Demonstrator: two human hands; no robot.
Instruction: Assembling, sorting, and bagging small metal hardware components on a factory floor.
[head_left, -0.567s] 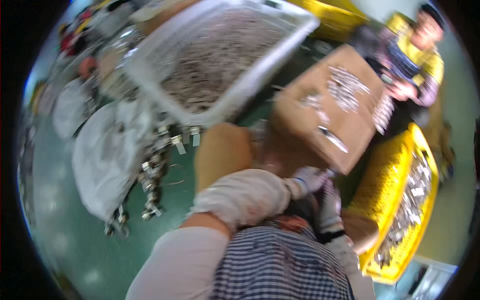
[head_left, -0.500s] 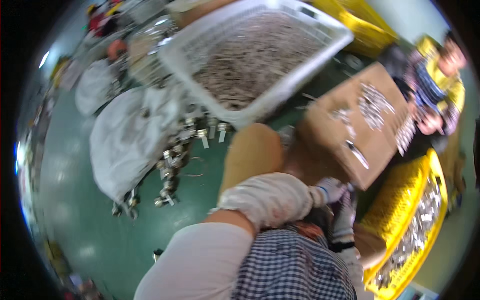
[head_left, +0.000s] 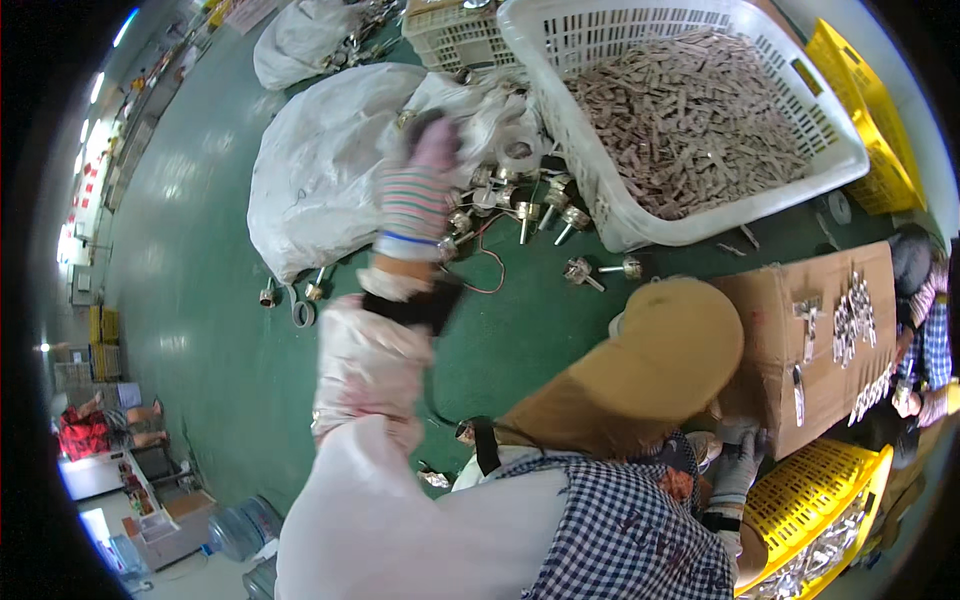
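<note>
My left hand (head_left: 425, 175), in a striped glove with a dark, pinkish fingertip area, is stretched out over the near side of a large white sack (head_left: 330, 165). Motion smears its fingers, so their grip is unclear. Beside it on the floor lie several round metal fittings with stems (head_left: 527, 212) and a thin red wire (head_left: 497, 268). My right hand (head_left: 740, 462), in a grey glove, is low at the near side of a cardboard box (head_left: 735, 315). Its fingers are partly hidden, and anything in them cannot be made out.
A white plastic crate (head_left: 640, 235) full of flat brownish strips stands ahead. Metal parts (head_left: 855, 320) and a slim knife-like tool (head_left: 798, 395) lie on the box. Yellow baskets (head_left: 800, 515) flank it. A person (head_left: 930, 340) sits at the far right. A grey tape ring (head_left: 303, 313) lies left.
My left hand has left its place beside my right hand near the box and swung out to the left, over the white sack. The view has turned too.
</note>
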